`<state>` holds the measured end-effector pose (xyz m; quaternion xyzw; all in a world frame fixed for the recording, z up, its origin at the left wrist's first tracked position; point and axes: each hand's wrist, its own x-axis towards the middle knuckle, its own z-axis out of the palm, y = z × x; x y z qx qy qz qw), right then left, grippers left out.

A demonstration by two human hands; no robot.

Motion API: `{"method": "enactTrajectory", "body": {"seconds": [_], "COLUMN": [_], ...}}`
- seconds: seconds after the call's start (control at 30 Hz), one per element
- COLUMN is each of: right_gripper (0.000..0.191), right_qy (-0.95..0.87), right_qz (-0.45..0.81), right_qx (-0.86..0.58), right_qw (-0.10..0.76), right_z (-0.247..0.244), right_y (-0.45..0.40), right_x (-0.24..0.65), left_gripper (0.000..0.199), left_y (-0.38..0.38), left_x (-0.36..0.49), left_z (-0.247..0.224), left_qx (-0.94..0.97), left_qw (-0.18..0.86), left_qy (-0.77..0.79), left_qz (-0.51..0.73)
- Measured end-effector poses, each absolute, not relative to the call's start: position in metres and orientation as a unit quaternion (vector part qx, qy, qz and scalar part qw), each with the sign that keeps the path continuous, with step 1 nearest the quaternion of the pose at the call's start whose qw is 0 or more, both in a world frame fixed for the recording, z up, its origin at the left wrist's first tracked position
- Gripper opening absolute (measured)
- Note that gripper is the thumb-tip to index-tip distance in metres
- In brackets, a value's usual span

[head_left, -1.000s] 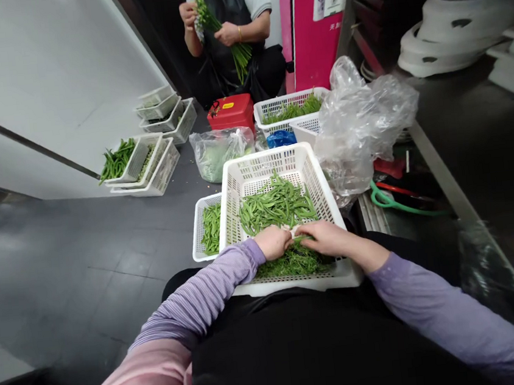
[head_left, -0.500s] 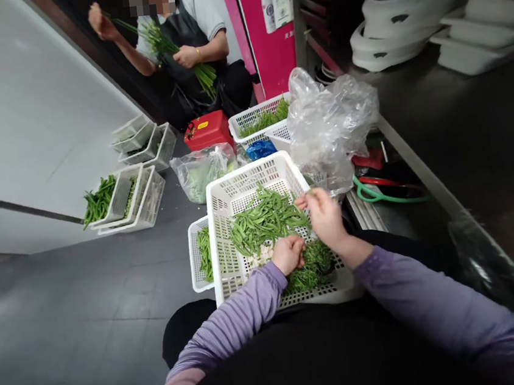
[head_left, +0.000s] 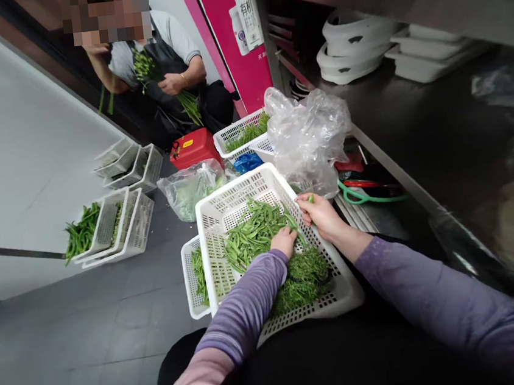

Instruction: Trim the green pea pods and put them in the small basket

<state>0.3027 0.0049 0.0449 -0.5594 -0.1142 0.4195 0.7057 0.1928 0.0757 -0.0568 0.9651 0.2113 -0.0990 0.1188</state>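
Observation:
A large white basket (head_left: 345,275) rests at my lap, holding flat green pods (head_left: 249,236) in its far part and a heap of thin green trimmings (head_left: 300,280) nearer me. My left hand (head_left: 284,240) reaches down into it, fingers bent at the right edge of the pods; what its fingertips hold, if anything, is hidden. At the basket's right rim, my right hand (head_left: 320,213) is closed, with a small green pod piece (head_left: 311,199) showing between thumb and fingers.
A person (head_left: 181,81) across holds green stems. Beyond the basket are a bagged vegetable (head_left: 190,190), a red box (head_left: 193,148) and a clear plastic bag (head_left: 308,132). More baskets (head_left: 139,226) stand left; a metal shelf (head_left: 396,116) runs along the right.
My left hand has moved up from the trimmings to the pods. My right hand has lowered to the rim. The view has shifted, and the person's raised hand now has stems hanging below it.

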Motion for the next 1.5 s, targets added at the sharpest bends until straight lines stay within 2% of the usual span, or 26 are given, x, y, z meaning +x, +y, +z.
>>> {"method": "enactTrajectory", "body": {"seconds": [0.1, 0.2, 0.27, 0.33, 0.43, 0.6, 0.73, 0.83, 0.9, 1.0, 1.07, 1.1, 1.13, 1.2, 1.23, 1.33, 1.4, 1.5], "right_gripper": [0.012, 0.009, 0.012, 0.014, 0.008, 0.002, 0.005, 0.002, 0.007, 0.020, 0.025, 0.027, 0.028, 0.030, 0.030, 0.024, 0.019, 0.020], "right_qy": [-0.184, -0.344, -0.448, -0.520, -0.571, -0.637, -0.663, -0.633, -0.571, -0.438, -0.362, -0.341, -0.331, -0.339, -0.353, -0.415, -0.472, -0.593], "right_qz": [0.384, 0.342, 0.344, 0.336, 0.310, 0.236, 0.229, 0.274, 0.324, 0.397, 0.424, 0.432, 0.439, 0.449, 0.452, 0.430, 0.349, 0.190], "right_qx": [-0.636, -0.712, -0.705, -0.680, -0.664, -0.645, -0.621, -0.600, -0.605, -0.627, -0.623, -0.617, -0.612, -0.614, -0.618, -0.641, -0.678, -0.682], "right_qw": [0.644, 0.507, 0.429, 0.392, 0.370, 0.350, 0.349, 0.406, 0.450, 0.508, 0.549, 0.563, 0.568, 0.553, 0.538, 0.481, 0.443, 0.383], "right_z": [0.044, 0.038, 0.032, 0.028, 0.026, 0.026, 0.028, 0.035, 0.040, 0.045, 0.046, 0.045, 0.044, 0.042, 0.041, 0.042, 0.044, 0.049], "right_y": [0.004, 0.000, -0.004, -0.008, -0.013, -0.020, -0.023, -0.024, -0.024, -0.022, -0.019, -0.018, -0.017, -0.016, -0.015, -0.015, -0.017, -0.023], "right_x": [0.304, 0.296, 0.288, 0.279, 0.269, 0.265, 0.264, 0.262, 0.261, 0.266, 0.271, 0.274, 0.276, 0.277, 0.276, 0.272, 0.271, 0.271], "left_gripper": [0.010, 0.010, 0.018, 0.025, 0.025, 0.017, 0.012, 0.013, 0.016, 0.014, 0.004, 0.007, 0.020, 0.043, 0.046, 0.027, 0.028, 0.023], "left_y": [0.076, 0.072, 0.067, 0.060, 0.048, 0.037, 0.040, 0.040, 0.037, 0.030, 0.028, 0.029, 0.031, 0.036, 0.039, 0.045, 0.048, 0.051], "left_x": [0.166, 0.150, 0.143, 0.137, 0.127, 0.114, 0.112, 0.114, 0.114, 0.107, 0.098, 0.095, 0.092, 0.093, 0.096, 0.109, 0.114, 0.112], "left_z": [-0.041, -0.012, 0.009, 0.027, 0.045, 0.061, 0.073, 0.069, 0.055, 0.024, 0.010, 0.008, 0.009, 0.022, 0.031, 0.058, 0.069, 0.072], "left_qx": [0.922, 0.771, 0.667, 0.608, 0.575, 0.588, 0.621, 0.619, 0.601, 0.629, 0.655, 0.669, 0.685, 0.712, 0.719, 0.728, 0.780, 0.885], "left_qw": [0.257, 0.454, 0.572, 0.644, 0.683, 0.660, 0.646, 0.650, 0.653, 0.587, 0.517, 0.493, 0.486, 0.510, 0.532, 0.571, 0.506, 0.333], "left_qy": [0.290, 0.428, 0.449, 0.433, 0.422, 0.443, 0.440, 0.434, 0.454, 0.507, 0.531, 0.534, 0.527, 0.481, 0.448, 0.378, 0.359, 0.314], "left_qz": [0.012, 0.129, 0.161, 0.165, 0.156, 0.151, 0.058, 0.070, 0.083, -0.055, -0.148, -0.154, -0.129, -0.038, -0.006, -0.040, -0.083, -0.081]}}
